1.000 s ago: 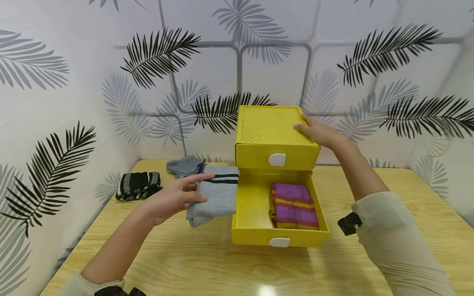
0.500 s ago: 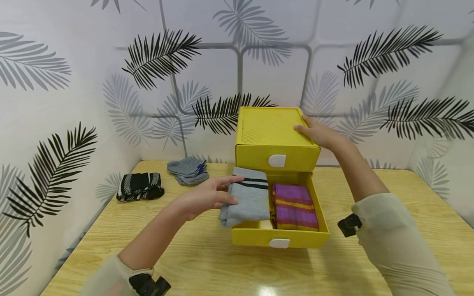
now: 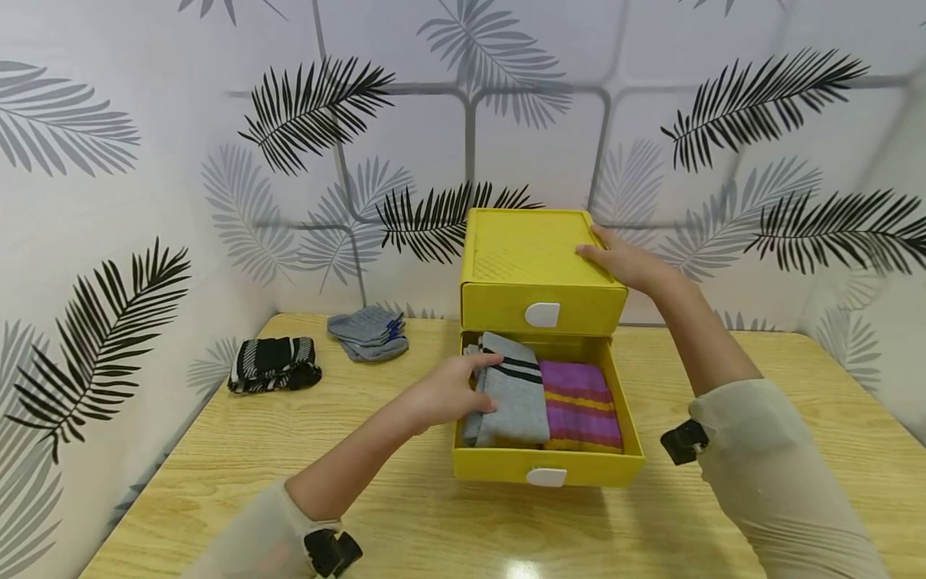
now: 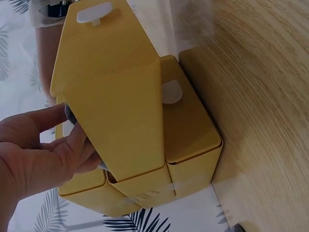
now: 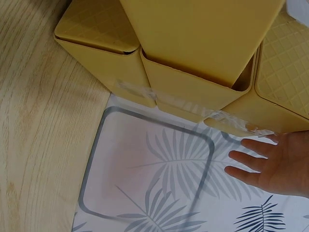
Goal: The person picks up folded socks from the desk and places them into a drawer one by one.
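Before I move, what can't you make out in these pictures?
Head: the open drawer's floor, mostly hidden by the grey socks and purple socks.
Head: inside the top drawer, hidden by its closed front.
Left wrist: left hand's fingertips, behind the open drawer.
Left wrist: dark thing, cut off by the bottom edge.
Right wrist: right hand, cut off by the right edge.

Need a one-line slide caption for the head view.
Left hand holds folded grey fabric in the open drawer, beside purple striped fabric; right hand rests on the yellow cabinet.

holds both sleeved arms (image 3: 760, 450) out forward — pinches with the left hand (image 3: 447, 392), rests the higher right hand (image 3: 620, 257) with fingers (image 5: 250, 162) extended.
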A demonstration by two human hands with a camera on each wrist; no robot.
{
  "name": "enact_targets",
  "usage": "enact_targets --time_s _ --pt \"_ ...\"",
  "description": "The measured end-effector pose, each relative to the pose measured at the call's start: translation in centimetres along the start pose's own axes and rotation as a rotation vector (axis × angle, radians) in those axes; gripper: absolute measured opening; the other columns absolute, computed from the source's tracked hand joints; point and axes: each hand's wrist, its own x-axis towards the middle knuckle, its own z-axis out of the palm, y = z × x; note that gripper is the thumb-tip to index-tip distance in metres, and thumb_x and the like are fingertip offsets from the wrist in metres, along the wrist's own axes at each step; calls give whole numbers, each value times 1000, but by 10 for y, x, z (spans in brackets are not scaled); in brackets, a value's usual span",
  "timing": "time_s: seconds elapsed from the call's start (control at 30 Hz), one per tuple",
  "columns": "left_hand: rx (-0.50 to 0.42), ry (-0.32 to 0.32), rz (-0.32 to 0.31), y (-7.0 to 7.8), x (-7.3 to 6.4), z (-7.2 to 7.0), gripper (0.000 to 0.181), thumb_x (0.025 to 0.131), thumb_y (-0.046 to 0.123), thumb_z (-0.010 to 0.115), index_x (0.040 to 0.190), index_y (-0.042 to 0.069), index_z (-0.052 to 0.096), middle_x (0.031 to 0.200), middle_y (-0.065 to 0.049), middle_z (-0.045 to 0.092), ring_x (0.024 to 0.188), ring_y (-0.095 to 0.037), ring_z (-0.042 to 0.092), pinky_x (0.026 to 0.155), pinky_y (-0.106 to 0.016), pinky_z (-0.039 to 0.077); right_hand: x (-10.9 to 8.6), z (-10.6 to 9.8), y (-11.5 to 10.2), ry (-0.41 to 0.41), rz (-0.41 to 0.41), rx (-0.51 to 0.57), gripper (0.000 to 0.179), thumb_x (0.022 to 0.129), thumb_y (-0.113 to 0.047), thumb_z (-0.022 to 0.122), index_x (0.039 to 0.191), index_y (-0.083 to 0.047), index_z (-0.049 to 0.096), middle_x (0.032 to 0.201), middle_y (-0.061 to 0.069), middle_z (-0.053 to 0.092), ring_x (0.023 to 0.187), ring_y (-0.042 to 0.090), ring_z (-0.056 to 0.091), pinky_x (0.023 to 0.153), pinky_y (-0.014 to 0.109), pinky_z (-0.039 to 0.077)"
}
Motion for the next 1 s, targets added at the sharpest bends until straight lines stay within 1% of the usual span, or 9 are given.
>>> enact_targets --time_s 0.07,0.17,0.27,0.33,0.37,0.47,0.57,0.7,1.0 --pt "63 -8 0 2 2 2 60 85 0 64 139 7 40 140 -16 37 41 -12 27 46 -22 33 -1 0 -1 -4 -2 -2 76 97 -49 30 147 -7 -7 149 24 -4 133 42 2 103 59 4" --pt "149 -16 8 4 3 4 61 85 2 64 140 7 38 140 -16 37 40 -10 27 46 -21 33 -2 -1 -2 -9 -4 -1 75 97 -48 30 147 -6 -8 149 24 -4 133 43 1 103 59 4" --pt "145 -22 7 5 3 5 61 86 2 63 141 8 37 141 -15 36 41 -10 27 46 -22 33 -3 -1 -2 -10 -10 5 76 97 -50 30 147 -7 -9 149 24 -5 133 43 1 103 59 4" --pt "72 -25 -5 4 1 4 62 87 1 61 142 10 36 142 -15 33 42 -12 27 48 -23 33 -3 0 -2 -5 -18 13 78 96 -51 30 147 -7 -8 149 24 -4 133 43 1 103 59 3" --pt "23 -27 -12 4 -1 3 62 87 0 61 142 11 35 143 -15 32 48 -13 38 51 -24 38 -3 0 -1 -2 -20 13 79 95 -53 31 147 -7 -8 149 24 -4 133 43 1 103 59 3" --pt "-173 -45 -51 3 -8 -1 62 89 0 58 144 12 33 146 -17 25 90 -23 56 73 -33 48 -2 1 2 3 -32 17 85 92 -59 32 147 -8 -8 148 25 -2 133 44 2 103 59 3" --pt "-381 -58 -88 2 -15 -5 60 91 1 54 144 9 29 146 -21 19 126 -34 34 97 -43 37 -2 2 1 4 -31 14 83 93 -58 32 147 -8 -7 148 26 -1 132 44 3 103 59 4" --pt "-579 -55 -104 5 -25 -11 56 93 1 49 144 3 24 147 -23 14 124 -35 37 101 -44 31 -3 1 -2 -5 -16 3 76 97 -49 31 146 -6 -8 148 26 -3 132 44 3 103 59 5" --pt "-578 -75 -15 7 -41 -19 51 96 5 46 142 -1 26 144 -24 22 127 -36 32 103 -41 29 -1 1 -1 3 -14 19 74 98 -47 30 147 -6 -8 149 24 -5 134 42 1 103 58 4"
